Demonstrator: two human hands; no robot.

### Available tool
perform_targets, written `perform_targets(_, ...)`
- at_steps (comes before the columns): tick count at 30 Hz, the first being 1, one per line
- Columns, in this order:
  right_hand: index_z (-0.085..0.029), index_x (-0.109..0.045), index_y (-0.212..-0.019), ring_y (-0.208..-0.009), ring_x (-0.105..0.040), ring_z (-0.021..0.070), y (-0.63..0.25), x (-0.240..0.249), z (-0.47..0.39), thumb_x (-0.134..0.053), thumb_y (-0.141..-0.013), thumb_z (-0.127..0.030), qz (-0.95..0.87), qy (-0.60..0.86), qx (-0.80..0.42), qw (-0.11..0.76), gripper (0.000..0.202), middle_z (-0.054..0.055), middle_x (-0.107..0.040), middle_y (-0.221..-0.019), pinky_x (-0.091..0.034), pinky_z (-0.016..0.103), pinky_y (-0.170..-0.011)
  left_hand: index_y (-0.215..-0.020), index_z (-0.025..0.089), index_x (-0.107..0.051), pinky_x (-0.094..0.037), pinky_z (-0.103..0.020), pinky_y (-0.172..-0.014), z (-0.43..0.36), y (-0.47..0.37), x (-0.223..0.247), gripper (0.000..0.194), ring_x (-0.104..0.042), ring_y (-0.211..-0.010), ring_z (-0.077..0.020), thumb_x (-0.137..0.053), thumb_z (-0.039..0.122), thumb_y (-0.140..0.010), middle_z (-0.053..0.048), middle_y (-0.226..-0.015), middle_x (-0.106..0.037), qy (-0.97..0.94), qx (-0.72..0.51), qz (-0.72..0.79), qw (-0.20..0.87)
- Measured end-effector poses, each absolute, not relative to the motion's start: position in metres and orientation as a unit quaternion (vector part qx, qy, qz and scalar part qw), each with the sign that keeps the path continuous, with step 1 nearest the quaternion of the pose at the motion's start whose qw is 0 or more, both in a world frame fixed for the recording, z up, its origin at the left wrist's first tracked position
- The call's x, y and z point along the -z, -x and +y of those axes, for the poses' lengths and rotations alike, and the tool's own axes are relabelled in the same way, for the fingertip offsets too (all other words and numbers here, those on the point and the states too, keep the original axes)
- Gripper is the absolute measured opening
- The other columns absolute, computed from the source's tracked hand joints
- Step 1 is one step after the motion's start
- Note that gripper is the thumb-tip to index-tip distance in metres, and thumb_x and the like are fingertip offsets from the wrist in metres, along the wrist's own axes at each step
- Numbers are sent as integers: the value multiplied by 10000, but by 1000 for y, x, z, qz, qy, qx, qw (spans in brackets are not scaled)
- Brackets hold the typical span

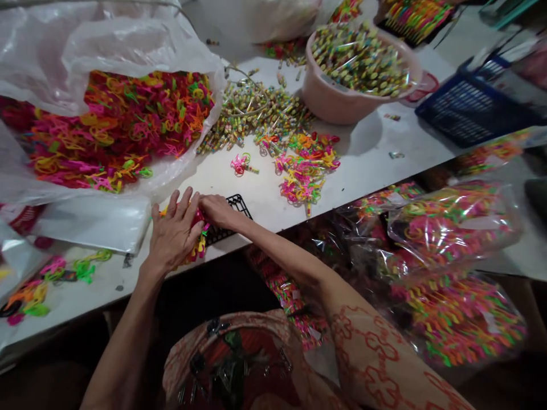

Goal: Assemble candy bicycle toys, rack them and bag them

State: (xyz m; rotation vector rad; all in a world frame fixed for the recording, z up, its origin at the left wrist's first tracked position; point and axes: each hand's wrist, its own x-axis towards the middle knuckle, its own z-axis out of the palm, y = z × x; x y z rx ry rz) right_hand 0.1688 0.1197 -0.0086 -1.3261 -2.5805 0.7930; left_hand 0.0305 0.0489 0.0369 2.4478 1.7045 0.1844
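Observation:
My left hand (173, 230) lies with fingers stretched out over a row of bright plastic pieces (200, 246). They stand in a black grid rack (240, 206) at the table's front edge. Right beside it, my right hand (219, 210) is closed over the rack, its fingertips curled under and hidden. Whatever it pinches does not show. A single pink and green plastic toy with a small printed tube (253, 169) lies behind the rack. To its right is a heap of similar bright toys (305, 165), some with tubes attached.
At left, a large plastic bag (38, 54) spills bright plastic pieces. Clear flat bags (96, 222) lie in front of it. Many small printed tubes (256, 108) are piled behind, near a pink basin (337, 102). A blue basket (465, 108) stands right; packed bags (465, 324) lie below.

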Motion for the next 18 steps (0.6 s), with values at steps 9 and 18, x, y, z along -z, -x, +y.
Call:
perform_targets(9, -86, -651, -1070, -1002, -614, 222, -229, -21, 172, -529, -837, -104, -807, 558, -192, 38, 264, 151, -664, -1118, -461, 294, -819, -1458, 273, -358, -154, -652, -1103, 49, -32, -41, 533, -215, -1454, -314, -226, 396, -957, -85, -1551, -319, -813, -53, 576, 64)
perform_targets(18, -107, -703, -896, -895, -640, 236, -265, -6, 163, -606, -764, -168, -708, 660, -223, 113, 175, 135, -701, -912, -450, 296, -745, -1209, 263, -630, -154, -624, -1114, 44, -36, -49, 441, -281, -1430, -317, -300, 422, -964, -68, -1501, -419, -846, -37, 529, 59)
